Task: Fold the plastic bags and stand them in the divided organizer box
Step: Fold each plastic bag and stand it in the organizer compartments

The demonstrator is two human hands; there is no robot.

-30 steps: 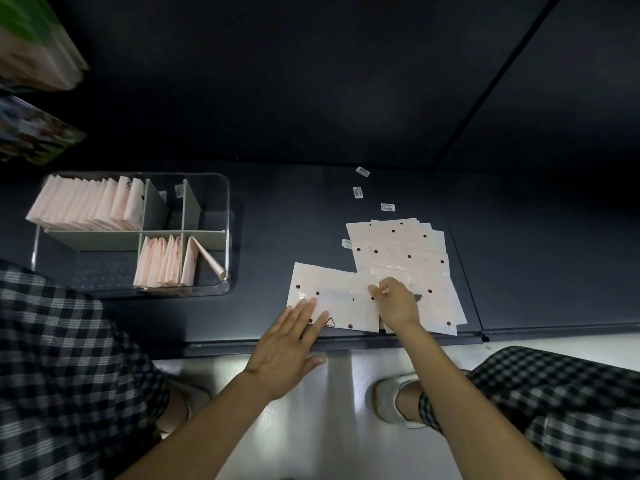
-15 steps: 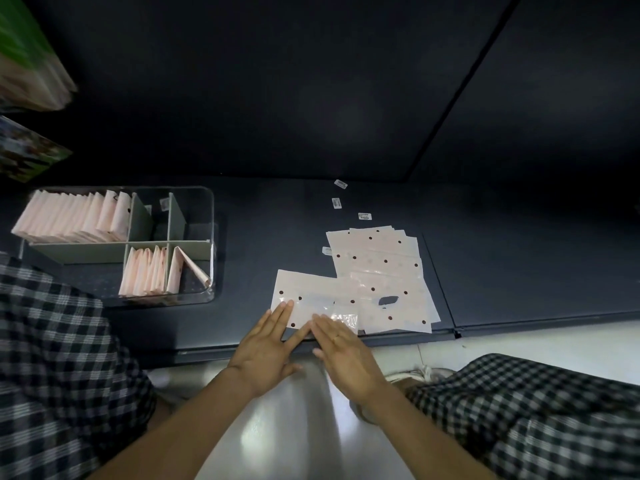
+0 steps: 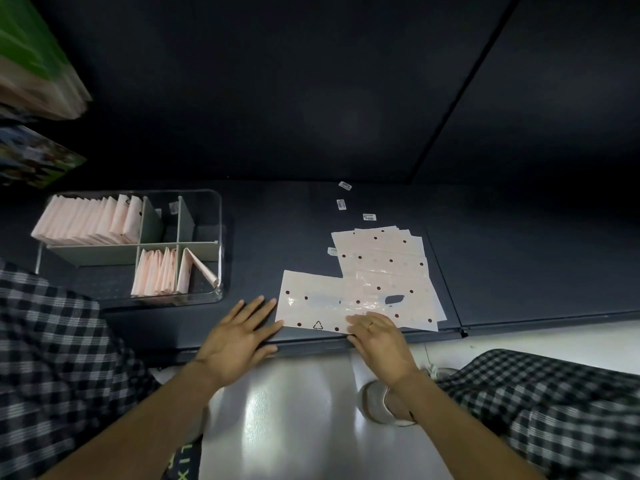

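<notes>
A pale pink plastic bag (image 3: 313, 301) with dark dots lies flat at the front edge of the dark shelf. My left hand (image 3: 240, 336) lies flat just left of it, fingertips at its left edge. My right hand (image 3: 375, 332) presses straight fingers on the bag's front right part. Behind and to the right lies a stack of more dotted bags (image 3: 384, 261). The clear divided organizer box (image 3: 214, 237) stands at the left, with several folded pink bags (image 3: 90, 221) upright in its back compartment and more folded bags (image 3: 157, 273) in the front one.
Three small white labels (image 3: 369, 217) lie on the shelf behind the bag stack. Coloured packages (image 3: 31, 64) sit at the upper left. My checked trouser legs (image 3: 554, 410) and a shoe (image 3: 384, 403) are over the pale floor below the shelf edge.
My right hand left the bag stack, came down to the front bag and now presses its right part. My left hand slid off the bag to its left edge.
</notes>
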